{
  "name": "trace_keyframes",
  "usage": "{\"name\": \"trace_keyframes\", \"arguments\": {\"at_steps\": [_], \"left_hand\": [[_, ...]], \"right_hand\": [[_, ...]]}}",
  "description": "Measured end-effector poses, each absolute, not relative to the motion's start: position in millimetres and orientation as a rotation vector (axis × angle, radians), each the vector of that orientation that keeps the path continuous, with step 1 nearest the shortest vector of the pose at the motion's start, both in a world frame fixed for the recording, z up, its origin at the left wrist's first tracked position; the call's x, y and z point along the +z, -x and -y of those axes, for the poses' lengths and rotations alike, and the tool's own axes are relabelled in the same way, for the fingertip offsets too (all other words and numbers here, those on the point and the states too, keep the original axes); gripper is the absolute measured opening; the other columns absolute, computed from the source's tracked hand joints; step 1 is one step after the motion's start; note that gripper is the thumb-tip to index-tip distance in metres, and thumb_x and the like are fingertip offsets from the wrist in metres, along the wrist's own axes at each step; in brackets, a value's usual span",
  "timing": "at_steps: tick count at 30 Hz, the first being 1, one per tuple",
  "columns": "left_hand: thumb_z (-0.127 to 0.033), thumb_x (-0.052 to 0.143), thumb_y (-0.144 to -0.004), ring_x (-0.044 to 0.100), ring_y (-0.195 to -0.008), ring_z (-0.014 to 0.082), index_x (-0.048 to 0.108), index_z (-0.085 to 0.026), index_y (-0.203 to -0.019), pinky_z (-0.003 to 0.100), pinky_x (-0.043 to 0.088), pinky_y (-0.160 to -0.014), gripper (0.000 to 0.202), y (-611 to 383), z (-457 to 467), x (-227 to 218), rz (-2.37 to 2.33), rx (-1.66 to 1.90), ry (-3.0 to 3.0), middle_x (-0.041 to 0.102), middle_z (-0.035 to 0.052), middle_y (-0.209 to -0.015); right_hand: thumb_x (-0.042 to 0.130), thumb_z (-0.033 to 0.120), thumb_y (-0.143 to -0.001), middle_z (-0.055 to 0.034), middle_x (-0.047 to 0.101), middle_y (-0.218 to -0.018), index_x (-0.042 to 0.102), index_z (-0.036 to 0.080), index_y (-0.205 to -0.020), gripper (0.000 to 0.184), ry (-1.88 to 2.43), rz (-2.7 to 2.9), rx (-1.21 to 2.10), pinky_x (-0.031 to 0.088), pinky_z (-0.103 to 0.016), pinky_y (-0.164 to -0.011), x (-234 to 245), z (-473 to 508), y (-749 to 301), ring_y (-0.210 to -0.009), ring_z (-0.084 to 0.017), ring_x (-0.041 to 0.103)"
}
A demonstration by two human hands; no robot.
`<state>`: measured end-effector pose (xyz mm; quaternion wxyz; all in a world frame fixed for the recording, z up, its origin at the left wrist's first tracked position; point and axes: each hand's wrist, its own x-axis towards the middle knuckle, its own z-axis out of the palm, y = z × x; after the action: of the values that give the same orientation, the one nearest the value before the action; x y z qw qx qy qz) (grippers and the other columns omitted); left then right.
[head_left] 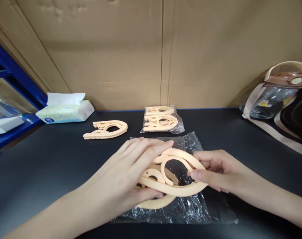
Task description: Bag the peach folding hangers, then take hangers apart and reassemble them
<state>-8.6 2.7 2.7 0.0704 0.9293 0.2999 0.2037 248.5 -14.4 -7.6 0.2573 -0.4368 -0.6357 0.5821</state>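
A cream plastic folding hanger (pixel 183 192), folded up, is held between my two hands above the table. My left hand (pixel 134 166) is closed round its left part, fingers over the top and thumb below. My right hand (pixel 215 169) pinches the rounded right end between thumb and fingers. Underneath lies a clear plastic bag (pixel 200 209), spread flat and crinkled. Another cream hanger (pixel 155 203) shows below the held one; whether it is inside the bag or on it I cannot tell. My left hand hides part of both hangers.
Folded hangers (pixel 118 132) lie stacked at the left. More sit in a clear bag (pixel 180 127) at the back. A tissue pack (pixel 66 111) stands back left beside a blue frame (pixel 26 79). A strapped water bottle (pixel 272 99) stands right, before a cardboard wall (pixel 116 49).
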Motion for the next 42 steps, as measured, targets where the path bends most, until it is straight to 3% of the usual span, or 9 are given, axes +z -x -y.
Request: {"name": "trace_keyframes", "arguments": {"at_steps": [4,10,17,25,36,42], "left_hand": [[-0.038,0.084,-0.073,0.046,-0.128,0.0254,0.027,-0.035,-0.146,0.038,0.039,-0.106,0.093,15.3,-10.3,1.0,-0.947,0.599,-2.658,0.048,0.0027,-0.142],[-0.048,0.080,-0.075,0.046,-0.130,0.0273,0.033,-0.036,-0.144,0.041,0.038,-0.109,0.084,22.4,-17.6,-2.1,-0.955,0.647,-2.626,0.049,0.0034,-0.141],[-0.057,0.079,-0.071,0.045,-0.131,0.0292,0.032,-0.040,-0.145,0.046,0.040,-0.109,0.089,26.8,-23.0,-0.2,-0.939,0.584,-2.582,0.047,0.0041,-0.143],[-0.049,0.079,-0.075,0.047,-0.131,0.0294,0.037,-0.036,-0.144,0.047,0.039,-0.110,0.082,27.7,-21.4,0.6,-0.895,0.641,-2.555,0.050,0.0058,-0.142],[-0.035,0.075,-0.080,0.055,-0.119,0.0274,0.041,-0.031,-0.138,0.041,0.047,-0.098,0.068,25.0,-19.1,5.3,-0.940,0.620,-2.620,0.057,0.0055,-0.131],[-0.035,0.073,-0.081,0.056,-0.113,0.0256,0.042,-0.030,-0.135,0.038,0.045,-0.094,0.063,22.8,-16.3,6.0,-0.971,0.639,-2.738,0.059,0.0042,-0.127]], "right_hand": [[0.066,0.048,-0.087,0.0082,0.035,-0.055,0.061,0.016,-0.077,0.034,1.161,1.634,1.675,0.015,-0.022,-0.041,-6.6,9.0,-252.3,-0.046,-0.004,0.024],[0.067,0.046,-0.087,0.0067,0.035,-0.058,0.068,0.013,-0.086,0.033,1.141,1.592,1.712,0.014,-0.024,-0.043,-8.5,4.5,-255.7,-0.050,-0.005,0.022],[0.069,0.047,-0.084,0.0088,0.028,-0.056,0.067,0.013,-0.082,0.034,1.173,1.520,1.764,0.008,-0.025,-0.043,-5.9,2.6,-256.2,-0.048,-0.004,0.015],[0.069,0.046,-0.085,0.0090,0.027,-0.056,0.067,0.013,-0.084,0.033,1.168,1.521,1.764,0.008,-0.025,-0.044,-7.3,3.7,-257.8,-0.049,-0.005,0.015],[0.068,0.051,-0.083,0.0087,0.027,-0.057,0.062,0.015,-0.078,0.037,1.209,1.542,1.728,0.009,-0.025,-0.044,-7.3,2.7,-256.5,-0.050,-0.005,0.016],[0.061,0.053,-0.088,0.0058,0.034,-0.064,0.062,0.017,-0.081,0.037,1.272,1.799,1.391,0.019,-0.025,-0.050,-9.0,5.5,-256.0,-0.058,-0.009,0.026]]}}
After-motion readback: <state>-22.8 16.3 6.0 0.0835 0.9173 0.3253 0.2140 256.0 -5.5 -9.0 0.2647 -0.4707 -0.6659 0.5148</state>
